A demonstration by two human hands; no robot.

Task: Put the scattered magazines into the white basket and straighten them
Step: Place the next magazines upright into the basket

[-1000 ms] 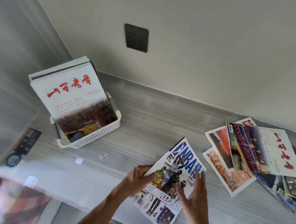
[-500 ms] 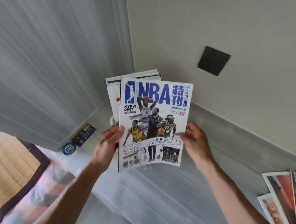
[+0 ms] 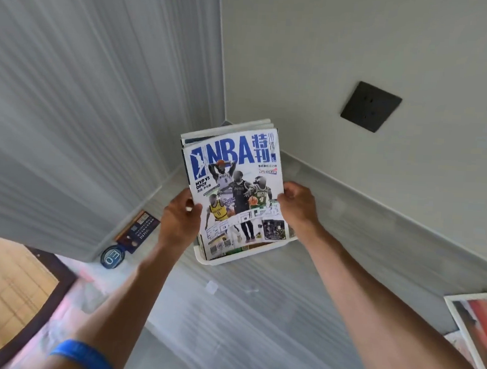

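The NBA magazine (image 3: 231, 177) stands upright with its lower edge inside the white basket (image 3: 240, 257), in front of other magazines (image 3: 240, 126) whose top edges show behind it. My left hand (image 3: 180, 219) grips its left edge and my right hand (image 3: 297, 206) grips its right edge. Only the basket's front rim shows below the cover. More scattered magazines (image 3: 474, 321) lie flat on the grey surface at the far right, cut off by the frame.
The basket sits in the corner where a ribbed grey side panel (image 3: 97, 116) meets the back wall with a dark socket plate (image 3: 370, 106). A dark card (image 3: 138, 231) and a round blue badge (image 3: 112, 256) lie left of the basket.
Both hands lifted the NBA magazine off the surface, carried it left to the corner and lowered it into the basket in front of the other magazines.
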